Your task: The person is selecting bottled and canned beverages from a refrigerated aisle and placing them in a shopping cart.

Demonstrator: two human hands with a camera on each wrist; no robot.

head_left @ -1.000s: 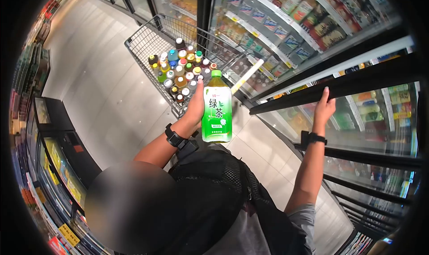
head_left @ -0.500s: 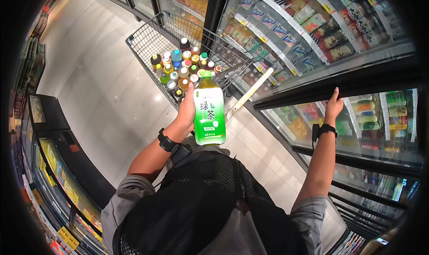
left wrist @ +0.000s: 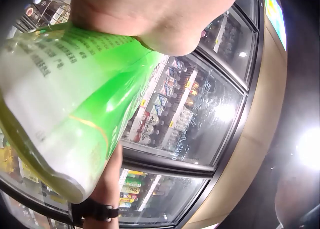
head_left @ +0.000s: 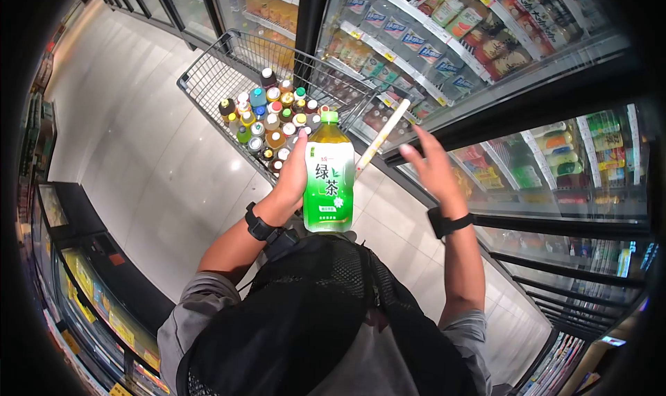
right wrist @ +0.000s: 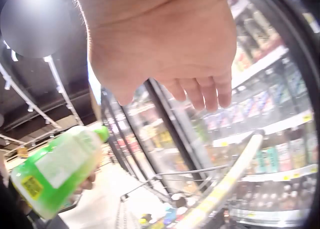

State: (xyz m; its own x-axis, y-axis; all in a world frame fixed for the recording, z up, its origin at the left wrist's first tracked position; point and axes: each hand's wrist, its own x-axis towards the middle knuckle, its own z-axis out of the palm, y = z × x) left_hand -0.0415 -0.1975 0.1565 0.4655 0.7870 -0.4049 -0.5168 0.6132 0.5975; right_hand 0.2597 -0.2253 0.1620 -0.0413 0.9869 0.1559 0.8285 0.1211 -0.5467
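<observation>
My left hand (head_left: 290, 177) grips a large green tea bottle (head_left: 329, 181) with a green cap, upright, its white and green label facing up at me. In the left wrist view the bottle (left wrist: 75, 98) fills the left side under the hand. My right hand (head_left: 433, 167) is in the air between the bottle and the fridge door, fingers extended and holding nothing. The right wrist view shows its palm (right wrist: 165, 43) with the fingers spread a little. Past the bottle stands a wire shopping cart (head_left: 208, 66) with many capped drink bottles (head_left: 272, 122) inside.
The cart's pale handle (head_left: 383, 134) sticks out between bottle and fridge. Glass-door fridges (head_left: 416, 42) of drinks line the right side, and a closed door (head_left: 548, 167) is beside my right arm. A low black display case (head_left: 90, 257) runs along the left. Tiled floor (head_left: 152, 167) lies between.
My right hand has let go of the fridge door edge and moved left toward the cart handle. The door now looks shut. My left hand still holds the green tea bottle.
</observation>
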